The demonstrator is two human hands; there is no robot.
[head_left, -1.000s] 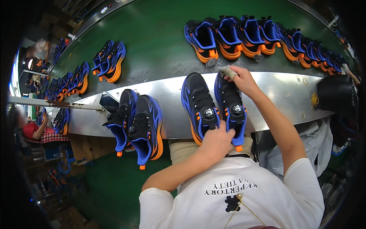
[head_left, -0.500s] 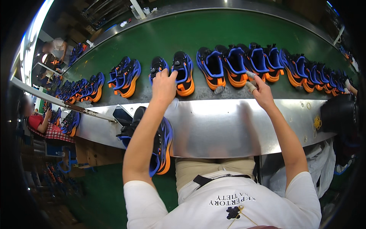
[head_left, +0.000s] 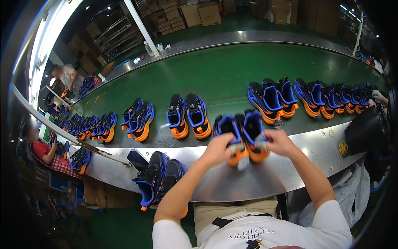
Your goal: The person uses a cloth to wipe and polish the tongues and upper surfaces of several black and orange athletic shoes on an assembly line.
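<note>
**Pair of sneakers held at the conveyor edge**

Pair of blue, black and orange sneakers (head_left: 241,135): motion-blurred, side by side, heels toward the person, on or just above the near edge of the green conveyor belt (head_left: 224,70), where it meets the steel tabletop (head_left: 265,182). Contact with the belt cannot be judged through the blur.

Left hand (head_left: 218,150): fingers closed on the heel of the left shoe. Right hand (head_left: 278,142): fingers closed on the heel of the right shoe. Both arms extended forward.

Handling note (judgement): keep both shoes level and parallel, grip at the heels only, and line them up with the neighbouring pairs so spacing stays even.

Next along the belt: an identical pair (head_left: 188,116) just left of the held pair, another pair (head_left: 271,97) to its right and farther back, more rows beyond on both sides. Left of the held pair and nearer the person, a further pair (head_left: 159,178) sits on the tabletop. Rubber bands (head_left: 342,147) lie on the tabletop to the right.

Room: factory hall, cardboard boxes (head_left: 199,14) stacked beyond the belt, other workers (head_left: 64,74) seated far left.
</note>
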